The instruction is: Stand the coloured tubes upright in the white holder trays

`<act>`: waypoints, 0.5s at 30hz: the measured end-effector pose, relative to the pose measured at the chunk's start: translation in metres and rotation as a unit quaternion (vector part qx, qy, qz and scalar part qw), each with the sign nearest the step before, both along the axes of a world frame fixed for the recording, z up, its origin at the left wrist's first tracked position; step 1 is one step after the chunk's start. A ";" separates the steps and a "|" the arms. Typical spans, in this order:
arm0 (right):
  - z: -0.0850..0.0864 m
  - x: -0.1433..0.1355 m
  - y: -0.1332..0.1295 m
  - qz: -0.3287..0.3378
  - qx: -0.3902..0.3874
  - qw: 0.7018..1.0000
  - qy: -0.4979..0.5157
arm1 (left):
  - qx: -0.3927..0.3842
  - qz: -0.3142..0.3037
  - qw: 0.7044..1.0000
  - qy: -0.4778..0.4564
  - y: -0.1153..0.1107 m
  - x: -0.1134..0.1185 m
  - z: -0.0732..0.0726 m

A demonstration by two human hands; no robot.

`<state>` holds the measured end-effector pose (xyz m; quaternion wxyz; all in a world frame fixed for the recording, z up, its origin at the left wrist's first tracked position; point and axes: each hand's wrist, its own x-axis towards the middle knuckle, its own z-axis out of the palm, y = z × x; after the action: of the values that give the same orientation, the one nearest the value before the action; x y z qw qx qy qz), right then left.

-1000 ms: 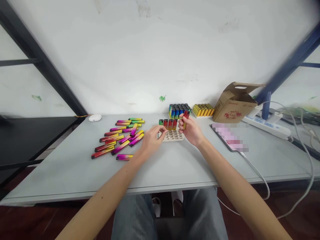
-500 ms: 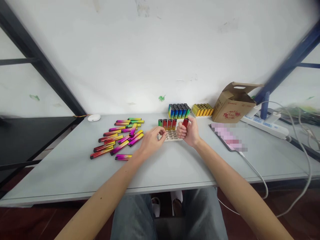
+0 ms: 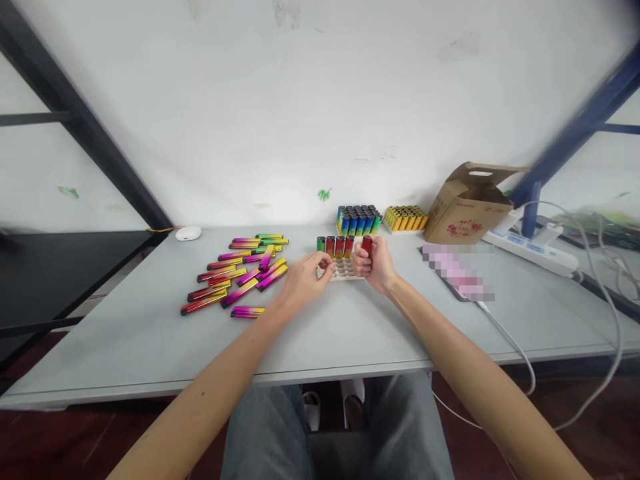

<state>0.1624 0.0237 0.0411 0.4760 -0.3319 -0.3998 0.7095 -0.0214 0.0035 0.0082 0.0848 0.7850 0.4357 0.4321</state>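
Note:
A red lighter (image 3: 367, 245) stands upright in my right hand (image 3: 376, 263), whose fingers are wrapped round it at the right end of a pale tray with round holes (image 3: 344, 268). My left hand (image 3: 309, 275) has its thumb and fingers closed at the tray's left edge, covering that corner. Along the tray's back row stand a green lighter (image 3: 321, 244) and several red ones (image 3: 340, 247). Left of my left hand, many loose lighters (image 3: 240, 293) in purple, red, green and yellow lie scattered flat on the table.
Behind the tray stand a block of blue-green lighters (image 3: 357, 221) and a block of yellow lighters (image 3: 406, 219). To their right are an open cardboard box (image 3: 463, 213), a white power strip (image 3: 533, 252) and a phone on a cable (image 3: 457, 273). A white case (image 3: 188, 233) lies far left.
My right hand has moved slightly left with the red lighter, which is now more upright and closer to the row in the tray. My left hand has stayed in place.

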 end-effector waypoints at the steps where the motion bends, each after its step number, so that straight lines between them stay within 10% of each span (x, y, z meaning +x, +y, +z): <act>1: 0.000 -0.001 0.000 -0.001 -0.003 1.000 -0.002 | 0.001 0.001 1.000 0.001 0.000 0.000 0.000; 15: -0.003 -0.003 -0.001 0.020 -0.003 0.998 -0.054 | -0.013 0.004 1.000 0.016 -0.002 0.000 0.002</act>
<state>0.1591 0.0232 0.0378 0.4387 -0.3634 -0.4295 0.7007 -0.0214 0.0019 0.0105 0.0862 0.7891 0.4454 0.4142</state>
